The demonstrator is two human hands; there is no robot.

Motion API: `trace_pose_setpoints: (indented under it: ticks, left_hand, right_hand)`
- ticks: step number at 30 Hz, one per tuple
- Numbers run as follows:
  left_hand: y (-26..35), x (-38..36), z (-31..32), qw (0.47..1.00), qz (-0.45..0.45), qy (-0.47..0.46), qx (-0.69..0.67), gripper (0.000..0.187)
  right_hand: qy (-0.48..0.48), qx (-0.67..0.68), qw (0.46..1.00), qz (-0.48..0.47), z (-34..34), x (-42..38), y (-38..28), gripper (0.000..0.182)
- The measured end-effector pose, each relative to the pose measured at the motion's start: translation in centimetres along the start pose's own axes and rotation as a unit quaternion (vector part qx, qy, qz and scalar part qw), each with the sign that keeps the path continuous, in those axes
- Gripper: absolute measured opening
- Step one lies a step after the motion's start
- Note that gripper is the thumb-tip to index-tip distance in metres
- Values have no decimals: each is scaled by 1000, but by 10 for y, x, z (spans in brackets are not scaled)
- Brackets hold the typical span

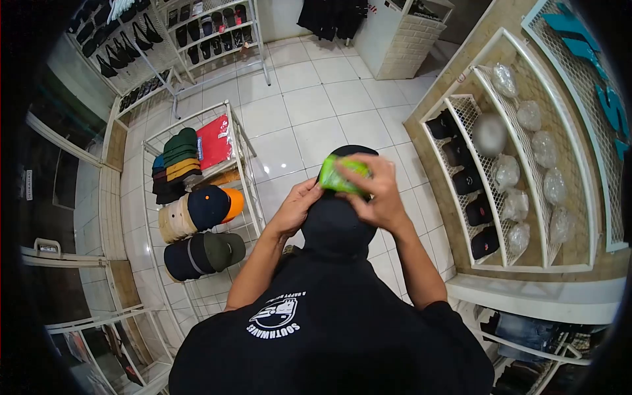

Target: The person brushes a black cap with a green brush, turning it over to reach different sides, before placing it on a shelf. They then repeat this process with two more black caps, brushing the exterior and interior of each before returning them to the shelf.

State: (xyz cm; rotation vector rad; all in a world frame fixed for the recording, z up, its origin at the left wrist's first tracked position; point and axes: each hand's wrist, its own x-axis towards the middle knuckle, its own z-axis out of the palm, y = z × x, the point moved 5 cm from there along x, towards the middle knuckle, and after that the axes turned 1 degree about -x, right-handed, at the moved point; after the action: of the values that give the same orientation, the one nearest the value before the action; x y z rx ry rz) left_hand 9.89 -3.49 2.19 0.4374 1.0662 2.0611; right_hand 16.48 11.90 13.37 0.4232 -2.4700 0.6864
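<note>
A black cap [337, 227] is held up in front of my chest, crown toward me and brim pointing away. My left hand [297, 208] grips the cap's left edge, thumb and fingers pinched near the brim. Over the brim, my right hand [380, 192] has its fingers closed on a crumpled, bright green cloth-like piece [340, 176], pressed close against the cap. The right fingers and the green piece are slightly blurred. The green piece covers part of the brim, and its left end comes right up to my left fingertips.
Left, a white wire rack [245, 131] carries stacked caps [209, 204] and a red packaged item [214, 142]. Right, slanted shelves [526, 263] hold black caps and plastic-wrapped bundles. Sandals [210, 29] hang at the back. A white brick-patterned counter [408, 46] stands beyond the tiled floor.
</note>
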Motion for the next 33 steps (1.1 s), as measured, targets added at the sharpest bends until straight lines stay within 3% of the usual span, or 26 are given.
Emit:
trace_pose_setpoints:
  ticks: [2,4,5,8,9,12,13,17,20,22,23,24,26,27,28,30,32,33]
  left_hand:
    - [-2,-2,-10,999,0,-31,21,40]
    - [7,-3,-9,1000,-5,-5,-28,40]
    - [6,-4,-16,999,12,0,-53,40]
    - [14,-6,-23,992,53,45,-102,42]
    - [23,-6,-18,990,50,-2,-130,43]
    - [26,-10,-25,987,97,19,-131,42]
    - [30,-10,-18,987,94,34,-123,41]
    - [19,-8,-26,993,76,20,-85,40]
    - [24,-7,-22,988,87,16,-126,39]
    - [32,-13,-32,988,108,59,-95,37]
    - [27,-13,-43,985,106,59,-119,37]
    - [26,-13,-45,985,108,64,-121,37]
    - [22,-12,-54,976,87,133,-149,38]
    - [19,-9,-56,972,74,153,-163,40]
    - [16,-8,-56,972,73,156,-162,40]
    - [5,0,-56,963,16,152,-222,40]
    - [-2,7,-56,958,-10,131,-256,40]
    - [-3,8,-53,959,-38,130,-248,39]
  right_hand:
    - [-17,1,1000,3,4,-4,10,56]
    - [133,82,977,144,-2,-11,61,64]
    - [150,97,966,189,-1,-18,64,71]
    - [119,242,947,175,20,-36,47,72]
    - [104,314,923,199,31,-48,55,72]
    - [57,338,904,254,50,-73,69,72]
    - [99,374,885,258,47,-74,69,70]
    - [148,359,897,214,13,-48,46,71]
    - [63,323,928,174,25,-54,43,73]
    - [-50,284,929,233,43,-81,62,73]
    - [-59,173,954,238,42,-93,70,72]
    - [-64,176,954,236,43,-98,72,72]
    - [139,250,914,288,31,-107,87,71]
    - [148,322,879,320,22,-96,72,81]
    - [147,324,877,322,17,-89,61,81]
    - [132,96,968,191,5,-69,38,92]
    - [112,84,972,188,14,-68,38,99]
    - [147,56,972,175,13,-67,37,100]
